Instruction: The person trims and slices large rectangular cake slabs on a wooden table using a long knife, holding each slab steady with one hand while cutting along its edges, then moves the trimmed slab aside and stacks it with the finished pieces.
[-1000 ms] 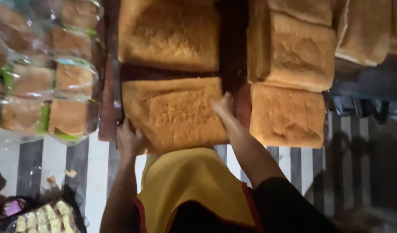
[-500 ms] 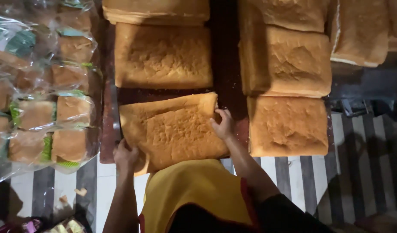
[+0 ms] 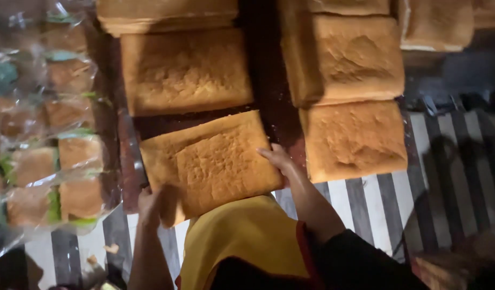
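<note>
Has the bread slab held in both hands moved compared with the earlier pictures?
Yes. The bread slab has turned, its right end swinging up toward the loaf behind, its left end dropping.

Clear plastic bags of sliced bread (image 3: 48,156), green-trimmed, stacked in rows along left edge.

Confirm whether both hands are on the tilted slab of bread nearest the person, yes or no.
Yes: the left hand grips the lower left corner of the tilted bread slab, and the right hand holds its right edge.
</note>
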